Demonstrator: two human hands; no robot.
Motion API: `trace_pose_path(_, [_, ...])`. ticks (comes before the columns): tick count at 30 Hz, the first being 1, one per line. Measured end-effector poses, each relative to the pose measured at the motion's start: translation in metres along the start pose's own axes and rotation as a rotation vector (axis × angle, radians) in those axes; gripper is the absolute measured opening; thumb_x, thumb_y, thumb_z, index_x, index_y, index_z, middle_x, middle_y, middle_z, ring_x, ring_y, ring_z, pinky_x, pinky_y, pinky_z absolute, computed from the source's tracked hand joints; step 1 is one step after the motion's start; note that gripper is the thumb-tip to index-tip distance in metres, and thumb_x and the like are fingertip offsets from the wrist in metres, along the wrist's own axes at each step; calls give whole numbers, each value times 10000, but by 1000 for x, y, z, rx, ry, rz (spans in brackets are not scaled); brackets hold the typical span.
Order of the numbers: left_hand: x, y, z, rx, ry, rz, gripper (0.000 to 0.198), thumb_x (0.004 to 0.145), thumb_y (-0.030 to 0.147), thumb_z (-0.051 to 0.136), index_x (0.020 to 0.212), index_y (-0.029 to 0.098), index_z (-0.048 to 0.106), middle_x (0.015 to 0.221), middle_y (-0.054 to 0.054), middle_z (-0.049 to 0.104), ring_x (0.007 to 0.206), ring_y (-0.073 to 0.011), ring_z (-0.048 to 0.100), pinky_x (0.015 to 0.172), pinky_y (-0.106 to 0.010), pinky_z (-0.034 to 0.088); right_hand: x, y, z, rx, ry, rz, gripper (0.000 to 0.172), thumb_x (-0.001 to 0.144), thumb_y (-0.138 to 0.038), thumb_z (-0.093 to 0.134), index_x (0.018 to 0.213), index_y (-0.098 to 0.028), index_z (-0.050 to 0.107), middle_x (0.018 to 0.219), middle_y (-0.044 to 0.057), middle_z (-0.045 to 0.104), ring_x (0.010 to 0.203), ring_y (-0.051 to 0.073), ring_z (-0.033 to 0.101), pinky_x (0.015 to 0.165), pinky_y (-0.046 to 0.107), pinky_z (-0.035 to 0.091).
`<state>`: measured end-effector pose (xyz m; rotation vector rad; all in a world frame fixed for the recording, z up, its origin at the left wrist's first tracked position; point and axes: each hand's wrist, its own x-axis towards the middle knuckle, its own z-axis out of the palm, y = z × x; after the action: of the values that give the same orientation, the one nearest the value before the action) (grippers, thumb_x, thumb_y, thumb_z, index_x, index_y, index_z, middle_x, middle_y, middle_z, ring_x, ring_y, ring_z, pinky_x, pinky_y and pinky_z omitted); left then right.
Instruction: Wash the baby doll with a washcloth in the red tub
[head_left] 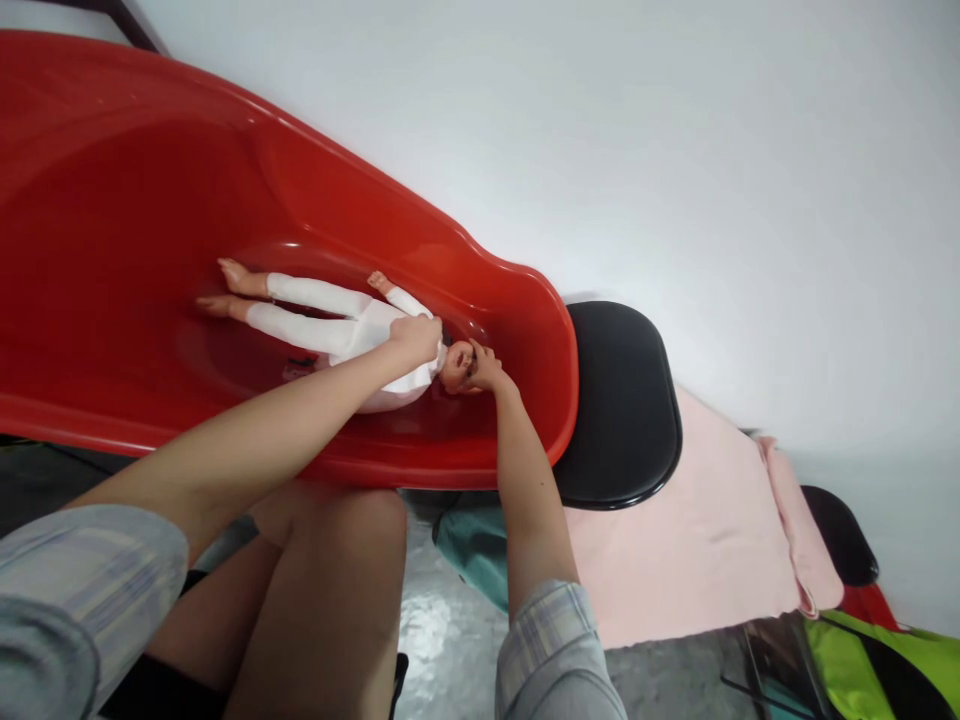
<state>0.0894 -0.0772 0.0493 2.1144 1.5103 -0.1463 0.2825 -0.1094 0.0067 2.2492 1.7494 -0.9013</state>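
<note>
A baby doll [352, 338] in white clothes lies on its back in a red baby bathtub [450, 262], feet to the left and head to the right. My left hand [417, 338] is closed at the doll's upper chest, just below the neck, on the white top. What lies under its fingers is partly hidden. My right hand [486, 368] curls around the top of the doll's head [457, 366], its fingers over the forehead and eyes. One doll arm points up toward the far tub wall; the other is hidden behind my left forearm.
A black stool seat [622, 400] touches the tub's right end. Beyond it a pink cloth [697, 530] is spread out, with another black seat [840, 535] and a lime green bag [870, 660] at the far right. A white wall [675, 150] runs behind.
</note>
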Motion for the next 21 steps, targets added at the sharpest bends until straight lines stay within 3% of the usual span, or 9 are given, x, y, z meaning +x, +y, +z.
trace_pose_path(5, [11, -14, 12, -232, 232, -54, 518, 1007, 259, 616, 1477, 112, 455, 1424, -230, 570, 1204, -368, 672, 996, -417, 553, -1, -2, 0, -16, -5, -4, 1283, 680, -240, 895, 1727, -279, 154, 1722, 145, 223, 1558, 406, 330, 1259, 469, 340])
trace_pose_path(8, [24, -22, 28, -399, 296, -69, 563, 983, 256, 684, 1469, 118, 436, 1430, -214, 562, 1239, -339, 658, 1043, -391, 535, -1, -3, 0, -30, -8, -8, 1279, 694, -260, 893, 1730, -268, 144, 1725, 155, 219, 1548, 414, 343, 1263, 485, 334])
trace_pose_path(10, [32, -26, 39, -456, 309, -5, 617, 935, 217, 723, 1475, 122, 439, 1441, -197, 561, 1289, -322, 629, 1077, -374, 516, 0, -3, 1, -36, -4, -7, 1270, 699, -246, 886, 1730, -266, 144, 1720, 161, 229, 1546, 411, 349, 1268, 493, 326])
trace_pose_path(13, [41, -29, 52, -438, 288, 172, 661, 865, 163, 714, 1483, 137, 480, 1443, -159, 587, 1341, -304, 594, 1108, -344, 492, 1, -3, 2, -40, 0, -12, 1266, 696, -210, 874, 1730, -266, 145, 1715, 169, 235, 1546, 411, 352, 1267, 502, 328])
trace_pose_path(16, [42, -25, 60, -306, 195, 313, 676, 889, 137, 608, 1552, 125, 476, 1521, -159, 556, 1400, -287, 552, 1161, -326, 434, 2, -2, 3, -40, 4, -24, 1270, 691, -221, 878, 1727, -275, 147, 1711, 164, 242, 1546, 410, 352, 1262, 505, 331])
trace_pose_path(21, [30, -13, 67, -34, 88, 282, 716, 1020, 255, 517, 1669, 28, 318, 1693, -230, 326, 1559, -341, 332, 1253, -437, 282, 5, -3, 4, -59, 4, -26, 1288, 667, -236, 894, 1723, -279, 156, 1709, 158, 251, 1562, 403, 336, 1271, 495, 311])
